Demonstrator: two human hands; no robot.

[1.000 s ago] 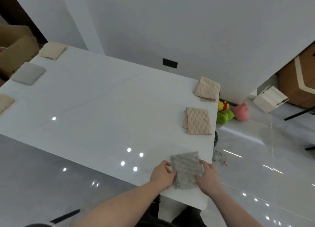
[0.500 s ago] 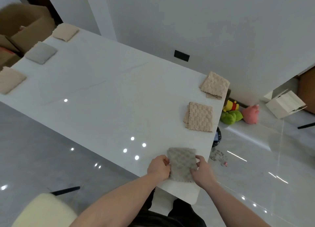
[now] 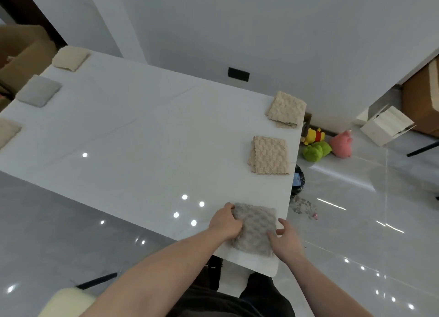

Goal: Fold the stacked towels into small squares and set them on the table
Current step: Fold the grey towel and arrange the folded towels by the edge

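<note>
A grey bumpy towel [image 3: 255,228], folded into a small square, lies on the white table [image 3: 142,138] at its near right corner. My left hand [image 3: 225,222] grips the towel's left edge. My right hand [image 3: 285,239] touches its right edge with the fingers slightly curled. Two beige folded towels lie along the table's right edge: one [image 3: 269,155] in the middle and one [image 3: 286,109] at the far corner. Three more folded squares sit at the table's left end: a cream one [image 3: 70,58], a grey one [image 3: 39,90] and a beige one [image 3: 8,131].
Plush toys [image 3: 325,144] and an open white box [image 3: 386,125] lie on the glossy floor right of the table. Cardboard boxes [image 3: 21,52] stand at the far left. A fuzzy cream seat [image 3: 66,302] is by my left arm.
The view has shifted as my head moved. My hands stay on the grey towel at the near corner; the right hand has slid to its lower right edge.
</note>
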